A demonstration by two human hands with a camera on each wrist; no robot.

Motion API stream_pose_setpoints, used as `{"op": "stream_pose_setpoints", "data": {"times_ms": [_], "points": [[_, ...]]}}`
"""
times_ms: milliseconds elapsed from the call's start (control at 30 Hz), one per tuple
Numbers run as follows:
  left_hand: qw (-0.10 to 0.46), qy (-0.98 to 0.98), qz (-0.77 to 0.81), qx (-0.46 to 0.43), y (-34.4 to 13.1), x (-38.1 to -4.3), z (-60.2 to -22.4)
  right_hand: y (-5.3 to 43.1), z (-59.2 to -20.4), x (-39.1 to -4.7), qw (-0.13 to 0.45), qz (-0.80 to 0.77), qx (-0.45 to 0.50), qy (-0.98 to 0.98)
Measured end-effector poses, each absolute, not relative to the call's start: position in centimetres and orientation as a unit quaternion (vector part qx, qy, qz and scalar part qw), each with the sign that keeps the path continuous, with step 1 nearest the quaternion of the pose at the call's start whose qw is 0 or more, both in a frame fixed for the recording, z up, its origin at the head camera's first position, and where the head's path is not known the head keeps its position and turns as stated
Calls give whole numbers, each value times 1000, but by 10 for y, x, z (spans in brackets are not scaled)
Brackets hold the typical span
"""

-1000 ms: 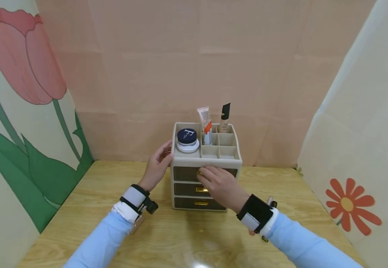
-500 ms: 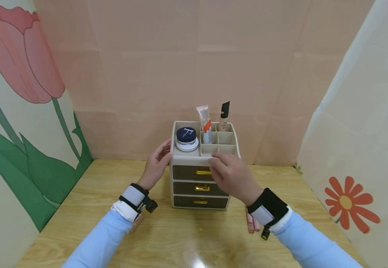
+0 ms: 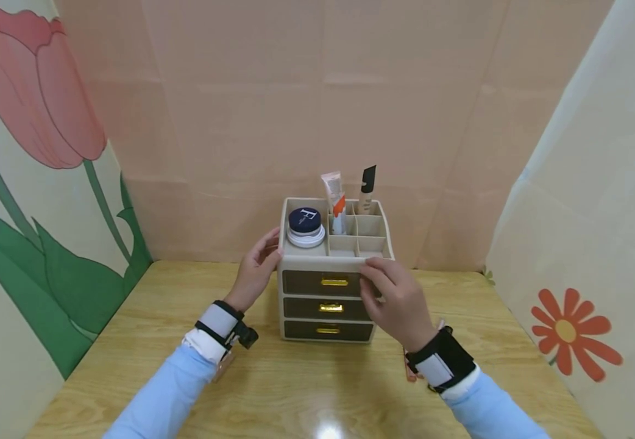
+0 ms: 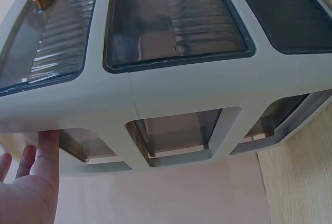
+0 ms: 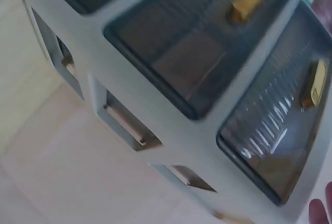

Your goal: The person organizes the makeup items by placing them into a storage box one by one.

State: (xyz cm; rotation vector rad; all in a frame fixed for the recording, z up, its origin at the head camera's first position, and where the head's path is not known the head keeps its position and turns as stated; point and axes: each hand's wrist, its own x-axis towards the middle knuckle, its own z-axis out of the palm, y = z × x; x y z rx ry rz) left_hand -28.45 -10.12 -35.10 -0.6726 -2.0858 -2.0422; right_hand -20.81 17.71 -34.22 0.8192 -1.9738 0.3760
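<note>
Well, the drawer box [image 3: 323,262] stood on the worktop [image 3: 295,390], near the middle of its back edge. It looked like hard, stiff plastic, probably not too heavy, and maybe slippery on its smooth sides. The best hold was likely both side walls, or a gold handle [image 3: 334,282] for one drawer. The tube [image 3: 338,213] on top could tip. The left hand [image 3: 254,271] rested against the box's left side, fingers loose. The right hand [image 3: 397,299], loosely bent, was by the front right corner, seemingly holding nothing; I couldn't tell if it touched. Half a second earlier it was nearer the front rim's middle.
</note>
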Motion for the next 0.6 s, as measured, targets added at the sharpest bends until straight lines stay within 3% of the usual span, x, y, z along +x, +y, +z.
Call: {"op": "stream_pose_setpoints", "data": {"times_ms": [600], "points": [[80,-683,-686,-237,-104,-283,-350,150,-425,-206,435,183,355,-807]]}}
